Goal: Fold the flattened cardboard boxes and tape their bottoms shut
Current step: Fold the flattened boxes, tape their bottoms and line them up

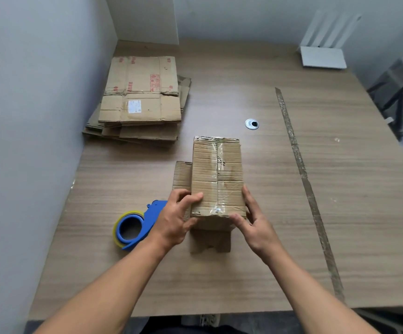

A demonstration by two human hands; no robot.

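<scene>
Box (216, 174) stands mid-tabletop with its bottom turned up. The bottom flaps are closed, and clear tape (218, 165) runs along the centre seam and over both ends. Two loose flaps of the open side lie flat on the tabletop (280, 225): one out to the left, one toward the person.

Left hand (174, 218) grips the near left corner of the box. Its fingers (191, 197) are curled, slightly spread, over the top left edge, with the thumb against the near side.

Right hand (254, 224) holds the near right corner. Its fingers (248, 197) lie together along the right side, and the thumb is bent onto the near top edge.

Blue tape dispenser (135, 227) with a roll of clear tape lies on the tabletop just left of the left hand, not touching the box.

Stack of flattened boxes (142, 100) sits at far left against the wall (27, 116), well apart from the box. The top sheets carry red print and a white label.

Also on the tabletop:
- a round metal cable hole (252, 124) just beyond the box
- a long strip of tape (300, 169) stuck down on the right, running from far to near
- a white router (322, 56) with upright antennas at the far right corner
</scene>
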